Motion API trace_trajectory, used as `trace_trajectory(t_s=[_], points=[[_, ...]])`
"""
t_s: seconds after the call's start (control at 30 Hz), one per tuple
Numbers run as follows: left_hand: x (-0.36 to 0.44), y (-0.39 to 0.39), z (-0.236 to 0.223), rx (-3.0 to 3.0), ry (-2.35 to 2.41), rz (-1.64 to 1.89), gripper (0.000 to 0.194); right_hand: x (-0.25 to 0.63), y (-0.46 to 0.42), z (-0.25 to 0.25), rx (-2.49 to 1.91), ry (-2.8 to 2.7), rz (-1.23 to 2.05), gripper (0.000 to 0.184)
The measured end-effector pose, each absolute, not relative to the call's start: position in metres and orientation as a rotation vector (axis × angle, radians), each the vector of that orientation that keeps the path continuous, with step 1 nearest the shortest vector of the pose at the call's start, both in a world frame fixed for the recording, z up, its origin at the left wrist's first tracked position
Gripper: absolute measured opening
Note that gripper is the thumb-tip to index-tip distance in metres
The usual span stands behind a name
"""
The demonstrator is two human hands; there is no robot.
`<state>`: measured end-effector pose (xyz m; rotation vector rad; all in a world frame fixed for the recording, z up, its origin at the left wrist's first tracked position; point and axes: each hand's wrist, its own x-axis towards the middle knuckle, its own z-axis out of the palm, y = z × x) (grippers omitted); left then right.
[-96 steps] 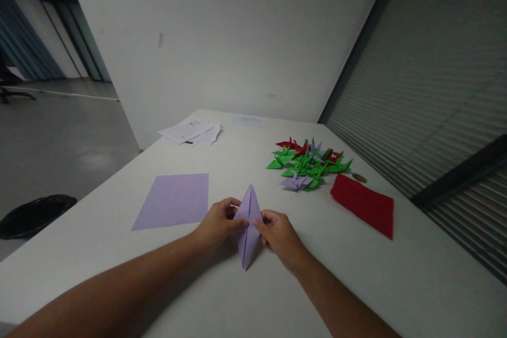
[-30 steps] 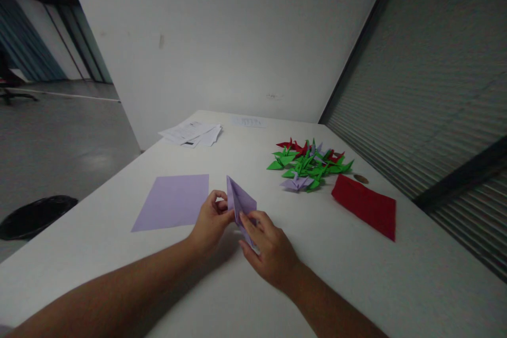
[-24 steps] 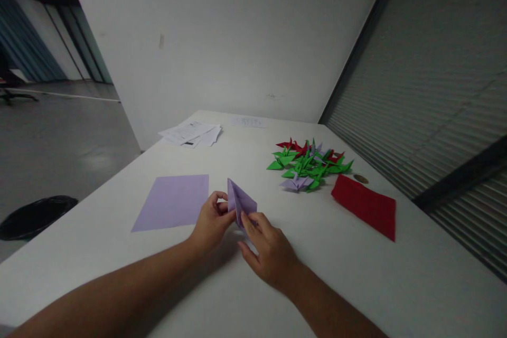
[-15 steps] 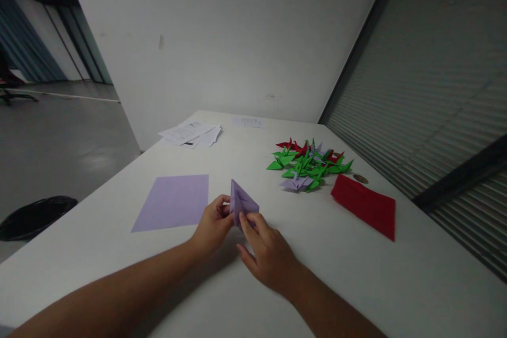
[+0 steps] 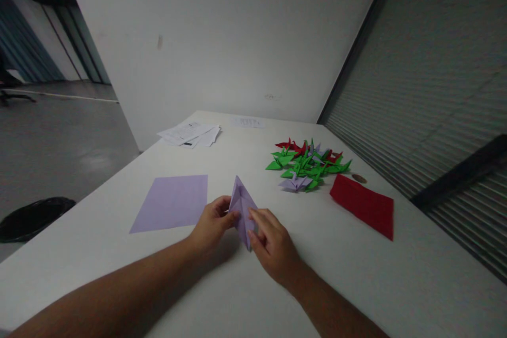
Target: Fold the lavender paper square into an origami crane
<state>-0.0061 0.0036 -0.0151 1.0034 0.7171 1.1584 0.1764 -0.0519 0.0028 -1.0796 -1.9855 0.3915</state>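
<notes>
A folded piece of purple origami paper (image 5: 242, 202) stands up in front of me as a long diamond shape with a crease down its middle. My left hand (image 5: 214, 222) pinches its left edge, thumb on the near face and fingers behind. On its right side is my right hand (image 5: 274, 243), thumb and fingertips closed on the right flap near the lower half. To the left, a flat square sheet of purple paper (image 5: 170, 203) lies on the white table (image 5: 198, 296).
Several green, red and purple paper cranes (image 5: 307, 166) are heaped at the back right. Nearby lie folded red paper (image 5: 364, 206) and a small round brown object (image 5: 359, 178). Printed sheets (image 5: 190, 133) rest at the back left. A black bin bag (image 5: 35, 216) stands beyond the left edge.
The purple paper has opened from a narrow triangular shape into a taller diamond facing me. My right fingers have shifted slightly right, and my left thumb has moved onto its front face.
</notes>
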Motion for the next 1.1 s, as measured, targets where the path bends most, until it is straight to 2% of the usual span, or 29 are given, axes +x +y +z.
trace_trajectory(t_s=[0.13,0.27,0.37,0.63,1.1], points=[[-0.006,0.002,-0.014,0.995,0.799,1.108,0.039,0.184,-0.041,0.0,-1.211,-1.665,0.418,0.028],[-0.005,0.002,-0.014,0.982,0.796,1.113,0.048,0.186,-0.03,-0.011,-1.254,-1.562,0.818,0.025],[-0.005,0.003,-0.016,0.999,0.795,1.112,0.051,0.186,-0.027,-0.017,-1.224,-1.544,0.983,0.033],[-0.004,0.002,-0.013,1.115,0.803,1.152,0.038,0.184,-0.031,-0.01,-1.266,-1.545,0.964,0.037],[-0.007,0.002,-0.012,1.166,0.858,1.091,0.038,0.184,-0.031,-0.012,-1.256,-1.556,0.984,0.033]])
